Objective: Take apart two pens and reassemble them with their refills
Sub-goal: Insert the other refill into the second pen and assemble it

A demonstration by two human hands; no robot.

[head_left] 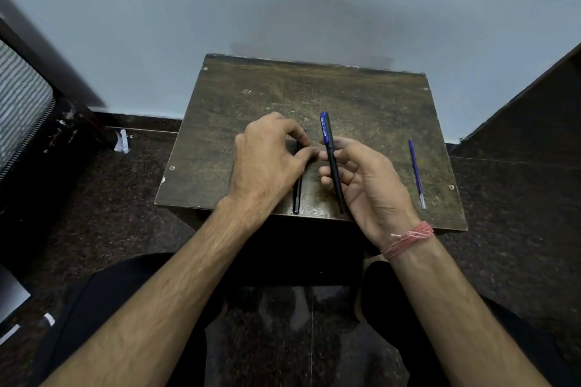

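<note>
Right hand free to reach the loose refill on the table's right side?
Probably not yet: the right hand is holding the blue-capped pen. The path to the refill looks clear otherwise; nothing lies between them.

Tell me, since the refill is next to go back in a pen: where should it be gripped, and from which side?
Probably at mid-shaft, pinched from above by the right hand. The refill lies flat and alone on the table, right of both hands, running near to far. It is thin and low, so fingertips across its width suit best; the near end looks clear, the far tip fine.
</note>
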